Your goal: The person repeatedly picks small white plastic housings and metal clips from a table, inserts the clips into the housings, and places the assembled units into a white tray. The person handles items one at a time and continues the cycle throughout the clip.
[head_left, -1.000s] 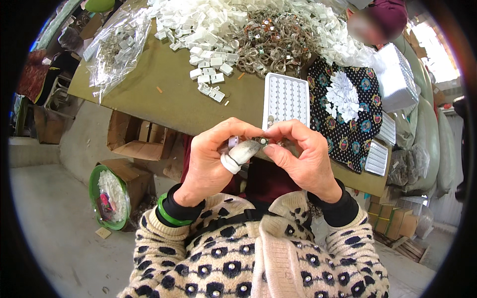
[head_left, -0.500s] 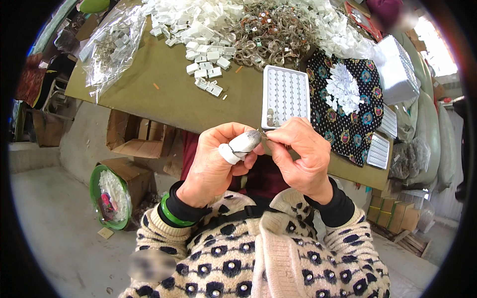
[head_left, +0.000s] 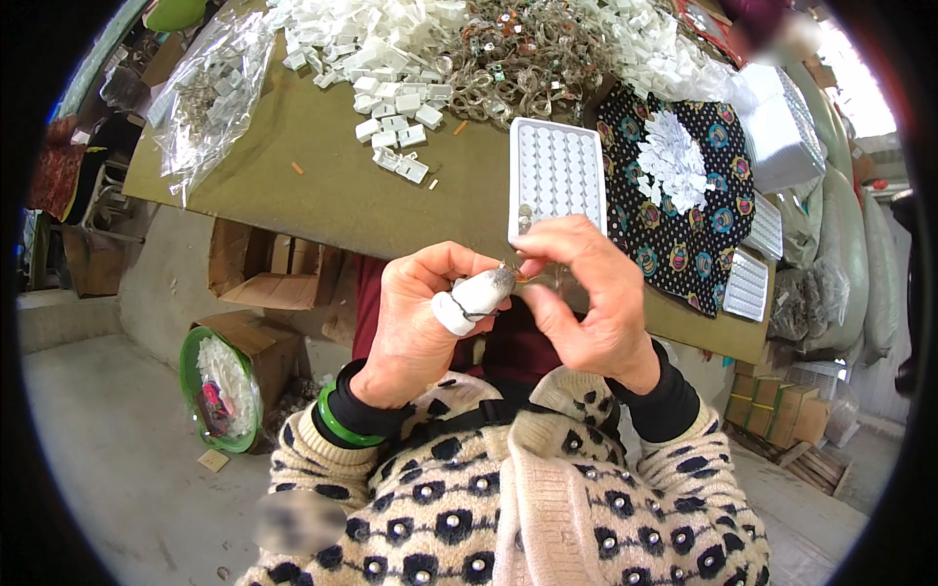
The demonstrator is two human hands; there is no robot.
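My left hand (head_left: pixel 405 317) is closed in front of me, with a white finger wrap (head_left: pixel 474 300), grey at its tip and tied with dark thread, over one finger. It pinches a small piece with thin copper-coloured wires (head_left: pixel 522 274) whose exact kind is too small to make out. Close by on the right, my right hand (head_left: pixel 601 303) has thumb and forefinger spread, fingertips right beside the wires. Just beyond both hands lies a white tray (head_left: pixel 557 181) of round pockets, with a few small round pieces (head_left: pixel 525 217) in its near left corner.
White plastic housings (head_left: pixel 396 112) and a tangled heap of clear cables (head_left: pixel 523 63) cover the table's far side. A patterned cloth (head_left: pixel 674 254) bears white pieces (head_left: pixel 672 161). A clear bag (head_left: pixel 215 107) lies at left; stacked trays (head_left: pixel 777 127) stand at right. A green basin (head_left: pixel 191 391) sits below.
My right thumb and forefinger have parted from their pinch at the wires. The white-wrapped finger has tilted slightly and the left hand stays nearly in place.
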